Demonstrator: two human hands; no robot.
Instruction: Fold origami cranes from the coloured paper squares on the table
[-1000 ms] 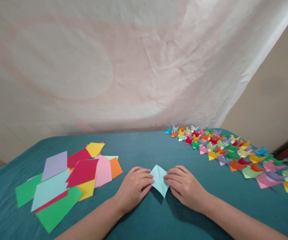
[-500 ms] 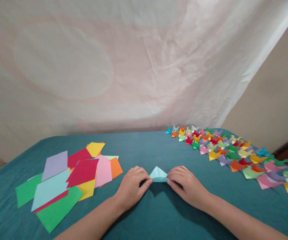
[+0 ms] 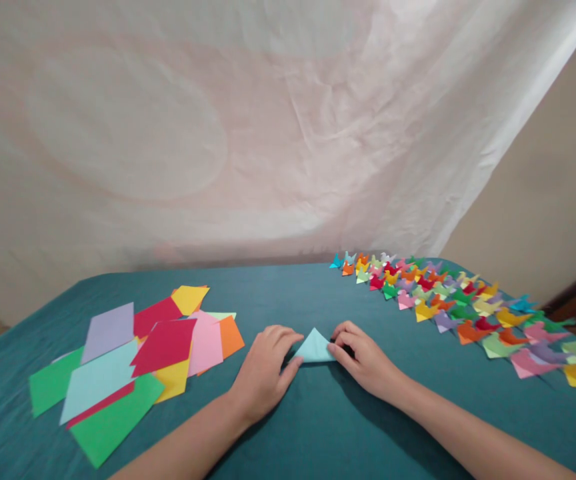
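A light blue folded paper triangle (image 3: 315,349) lies on the table in front of me, its point away from me and its long edge towards me. My left hand (image 3: 268,367) is at its left corner. The thumb touches that corner, while the index finger is lifted and apart from the thumb. My right hand (image 3: 365,357) pinches the right side of the triangle between thumb and fingers.
Loose coloured paper sheets (image 3: 165,347) overlap on the left of the green-blue tablecloth (image 3: 288,427). Rows of small folded paper birds (image 3: 445,321) stand along the right side. A pale cloth (image 3: 268,133) hangs behind the table.
The light blue paper has gone from a raised, partly opened shape to a flatter triangle. My left fingers have spread from a pinch, and my right hand has shifted slightly left.
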